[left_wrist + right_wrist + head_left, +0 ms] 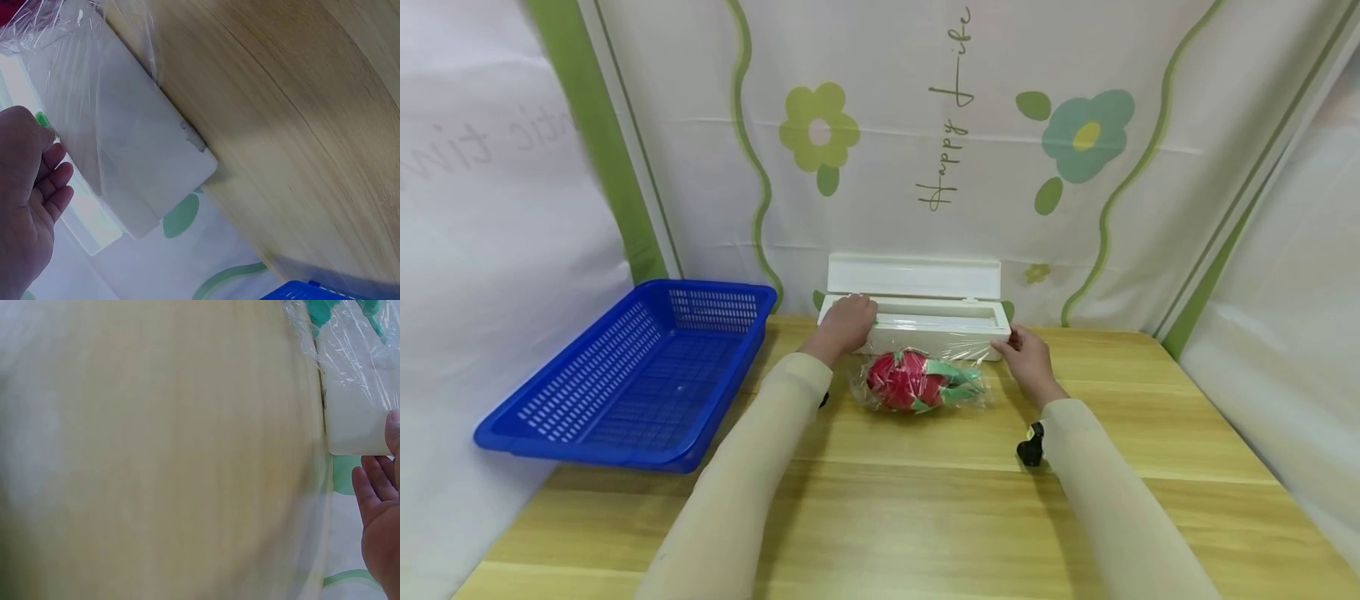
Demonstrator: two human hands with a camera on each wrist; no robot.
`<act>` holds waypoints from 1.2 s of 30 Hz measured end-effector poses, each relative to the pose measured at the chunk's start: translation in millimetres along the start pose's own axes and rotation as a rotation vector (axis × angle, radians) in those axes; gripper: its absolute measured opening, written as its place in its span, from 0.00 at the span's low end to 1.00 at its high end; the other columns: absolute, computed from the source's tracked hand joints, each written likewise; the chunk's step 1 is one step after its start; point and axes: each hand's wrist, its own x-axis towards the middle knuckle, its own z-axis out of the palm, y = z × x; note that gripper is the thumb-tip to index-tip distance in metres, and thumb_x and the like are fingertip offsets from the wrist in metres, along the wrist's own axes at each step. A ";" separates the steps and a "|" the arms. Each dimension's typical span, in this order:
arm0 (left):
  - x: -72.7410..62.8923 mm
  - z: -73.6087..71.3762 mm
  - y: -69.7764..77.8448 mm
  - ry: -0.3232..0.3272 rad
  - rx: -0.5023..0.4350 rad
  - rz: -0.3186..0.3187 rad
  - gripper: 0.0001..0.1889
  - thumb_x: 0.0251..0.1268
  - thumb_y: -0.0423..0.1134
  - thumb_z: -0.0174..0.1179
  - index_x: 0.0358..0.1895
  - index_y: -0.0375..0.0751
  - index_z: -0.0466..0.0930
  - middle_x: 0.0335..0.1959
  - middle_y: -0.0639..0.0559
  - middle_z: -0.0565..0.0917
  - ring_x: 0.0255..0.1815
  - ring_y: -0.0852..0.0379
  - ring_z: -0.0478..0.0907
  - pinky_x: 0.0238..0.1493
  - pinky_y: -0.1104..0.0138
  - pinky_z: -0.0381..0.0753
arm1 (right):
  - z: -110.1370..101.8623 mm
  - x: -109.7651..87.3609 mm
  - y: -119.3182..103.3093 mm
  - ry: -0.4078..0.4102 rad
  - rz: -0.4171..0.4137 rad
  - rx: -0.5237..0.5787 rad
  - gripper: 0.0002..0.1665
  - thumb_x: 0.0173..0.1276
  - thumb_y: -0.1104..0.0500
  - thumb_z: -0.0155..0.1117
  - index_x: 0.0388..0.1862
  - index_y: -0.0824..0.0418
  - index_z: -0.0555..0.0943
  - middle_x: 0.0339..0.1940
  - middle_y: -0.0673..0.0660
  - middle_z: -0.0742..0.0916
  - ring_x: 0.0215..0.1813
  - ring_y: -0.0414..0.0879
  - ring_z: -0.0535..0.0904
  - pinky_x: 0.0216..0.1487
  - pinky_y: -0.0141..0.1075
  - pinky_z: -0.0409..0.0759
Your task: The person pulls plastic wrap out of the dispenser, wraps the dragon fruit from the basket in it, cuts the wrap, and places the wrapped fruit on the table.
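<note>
A white cling film dispenser box [936, 340] stands at the table's back edge, its lid [914, 275] raised. In front lies a red dragon fruit [906, 382] with green leaf tips, covered in clear film [81, 81] that runs up to the box. My left hand [850, 323] is at the box's left part; in the left wrist view its fingers pinch a small green slider [42, 119] on the top edge. My right hand [1028, 362] grips the box's right end, thumb [392, 430] on the front and fingers around the end.
A blue plastic basket [715, 433] with slotted sides stands at the left, overhanging the table edge. Wood-grain tabletop [910, 517] extends toward me. A printed white curtain [880, 208] hangs directly behind the box. A black wrist camera [1032, 446] sits at my right cuff.
</note>
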 end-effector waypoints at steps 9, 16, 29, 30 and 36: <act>-3.6 2.5 -8.5 0.000 0.022 0.010 0.11 0.67 0.30 0.56 0.51 0.30 0.76 0.45 0.42 0.78 0.46 0.48 0.76 0.52 0.61 0.77 | 1.9 1.2 1.0 -0.002 0.017 0.009 0.30 0.72 0.57 0.60 0.67 0.70 0.68 0.56 0.68 0.80 0.59 0.59 0.76 0.54 0.48 0.78; -8.5 -1.2 -12.4 -0.023 0.014 0.015 0.12 0.66 0.28 0.56 0.51 0.30 0.75 0.46 0.42 0.78 0.46 0.48 0.75 0.51 0.61 0.77 | 3.2 1.6 0.9 -0.009 0.027 0.022 0.31 0.72 0.56 0.60 0.68 0.70 0.68 0.56 0.68 0.79 0.58 0.59 0.75 0.55 0.47 0.78; -21.5 7.6 -29.5 -0.029 -0.012 -0.044 0.14 0.64 0.25 0.55 0.52 0.29 0.73 0.47 0.39 0.77 0.50 0.45 0.74 0.56 0.58 0.74 | 1.9 0.5 -1.8 -0.004 0.016 0.001 0.30 0.73 0.57 0.59 0.68 0.72 0.67 0.57 0.69 0.79 0.59 0.60 0.75 0.56 0.48 0.77; -24.3 7.7 -31.5 -0.030 -0.021 -0.051 0.14 0.64 0.25 0.55 0.53 0.28 0.72 0.47 0.38 0.77 0.50 0.45 0.74 0.56 0.58 0.74 | 1.5 0.5 -1.4 0.000 0.014 -0.005 0.31 0.73 0.57 0.59 0.68 0.72 0.67 0.57 0.69 0.78 0.60 0.60 0.74 0.56 0.48 0.77; -31.2 9.0 -38.3 -0.028 0.020 -0.049 0.14 0.65 0.26 0.55 0.53 0.27 0.72 0.46 0.39 0.76 0.48 0.46 0.73 0.53 0.59 0.75 | 0.2 0.4 0.0 0.006 0.011 0.020 0.31 0.72 0.58 0.59 0.68 0.73 0.66 0.59 0.70 0.77 0.61 0.61 0.73 0.58 0.48 0.76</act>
